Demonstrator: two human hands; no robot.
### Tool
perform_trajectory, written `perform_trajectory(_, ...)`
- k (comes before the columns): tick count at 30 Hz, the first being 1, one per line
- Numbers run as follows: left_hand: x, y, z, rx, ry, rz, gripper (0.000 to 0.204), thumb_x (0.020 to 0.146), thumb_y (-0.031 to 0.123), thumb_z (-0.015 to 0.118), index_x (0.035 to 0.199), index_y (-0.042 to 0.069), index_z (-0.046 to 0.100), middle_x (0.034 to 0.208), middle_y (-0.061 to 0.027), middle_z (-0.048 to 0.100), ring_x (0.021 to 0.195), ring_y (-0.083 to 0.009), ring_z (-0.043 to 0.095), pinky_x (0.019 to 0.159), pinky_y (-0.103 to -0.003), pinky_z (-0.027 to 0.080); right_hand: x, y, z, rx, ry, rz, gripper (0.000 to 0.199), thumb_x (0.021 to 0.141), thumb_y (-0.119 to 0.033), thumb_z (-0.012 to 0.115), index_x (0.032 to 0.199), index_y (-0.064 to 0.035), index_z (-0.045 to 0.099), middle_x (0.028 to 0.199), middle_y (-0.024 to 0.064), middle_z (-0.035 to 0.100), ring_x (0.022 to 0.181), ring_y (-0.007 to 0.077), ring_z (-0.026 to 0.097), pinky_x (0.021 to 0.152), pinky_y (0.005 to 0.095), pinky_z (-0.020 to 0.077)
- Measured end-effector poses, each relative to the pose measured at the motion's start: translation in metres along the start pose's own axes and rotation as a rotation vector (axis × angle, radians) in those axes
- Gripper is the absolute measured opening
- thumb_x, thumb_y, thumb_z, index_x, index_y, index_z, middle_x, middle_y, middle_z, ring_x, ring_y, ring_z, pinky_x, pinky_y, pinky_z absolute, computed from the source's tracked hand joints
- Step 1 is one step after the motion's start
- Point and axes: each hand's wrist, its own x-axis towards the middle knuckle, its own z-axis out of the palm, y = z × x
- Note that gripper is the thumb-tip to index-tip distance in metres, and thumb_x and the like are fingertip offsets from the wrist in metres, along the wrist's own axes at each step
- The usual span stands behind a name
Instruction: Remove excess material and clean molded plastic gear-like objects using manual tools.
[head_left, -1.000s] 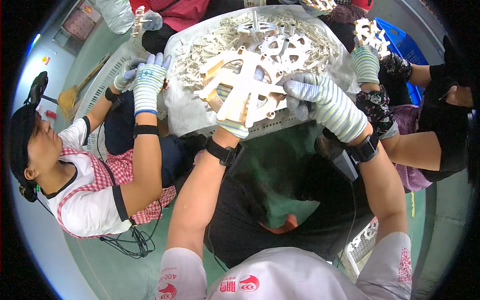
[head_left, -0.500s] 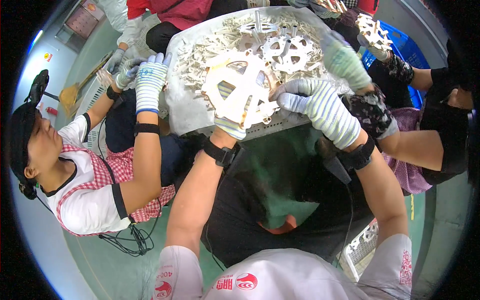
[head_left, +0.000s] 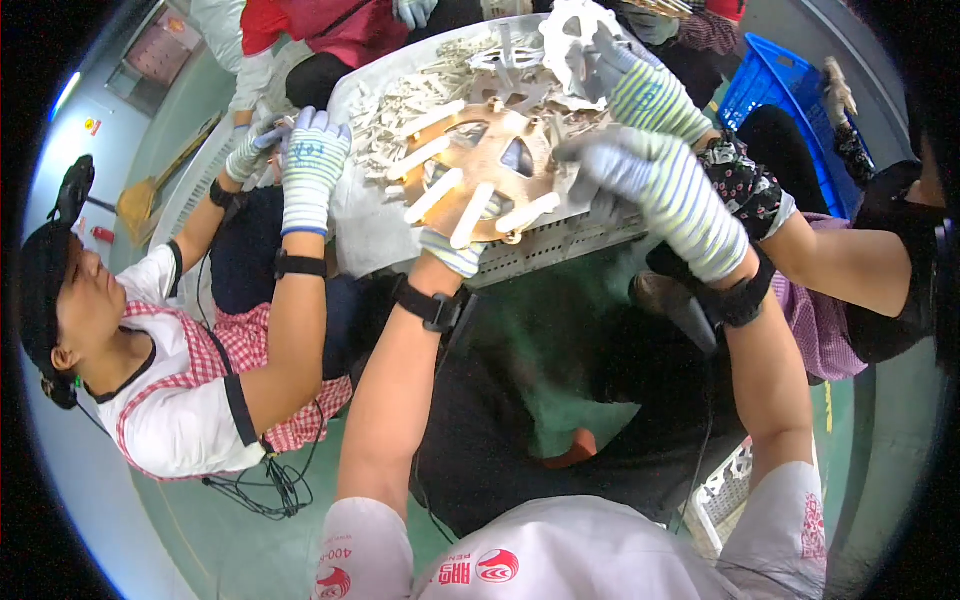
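Note:
In my left hand (head_left: 455,252) is a round brown plate (head_left: 510,210) with cut-out openings, raised over the near edge of the work surface. Several pale sticks (head_left: 426,158) stand out from its rim and face. The plate hides the left fingers; only the striped glove's cuff and heel show. My right hand (head_left: 670,195), in a matching striped glove with grey fingertips, is at the plate's right edge. Its fingers are smeared by motion, so whether they touch the plate is unclear.
Loose pale pieces (head_left: 362,130) lie heaped on a white sheet (head_left: 355,240). A co-worker's gloved hand (head_left: 655,95) at the right is at a white cut-out plate (head_left: 575,38). Another person (head_left: 190,400) sits left, hands at the sheet's edge. A blue crate (head_left: 765,75) stands at the right.
The plate has turned in my left hand, so its brown face and sticks now show. My right hand has shifted slightly right. The co-worker's hand at the right has moved up and left.

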Motion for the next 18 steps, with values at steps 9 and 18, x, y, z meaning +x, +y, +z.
perform_trajectory(9,-0.011,-0.002,-0.008,0.199,-0.034,-0.146,0.061,0.092,0.031,0.071,0.145,0.010,0.051,0.142,-0.0119,0.059,0.128,-0.0251,0.058,0.106,-0.038,0.050,0.037,0.088,-0.089,-0.572,0.498,0.086,0.028,0.092,-0.022,0.069,0.114,-0.0070,0.076,0.096,0.0118,0.077,0.081,0.0200,0.071,0.077,0.0309,0.0537)
perform_trajectory(18,-0.044,-0.017,0.002,0.173,0.004,-0.169,0.051,0.090,0.027,0.072,0.136,0.010,0.058,0.133,-0.0119,0.063,0.121,-0.0258,0.062,0.100,-0.038,0.052,0.070,0.129,-0.076,-1.029,0.435,-0.030,0.022,0.086,-0.019,0.069,0.105,-0.0106,0.077,0.097,0.0189,0.074,0.094,0.0377,0.071,0.085,0.0430,0.0556)
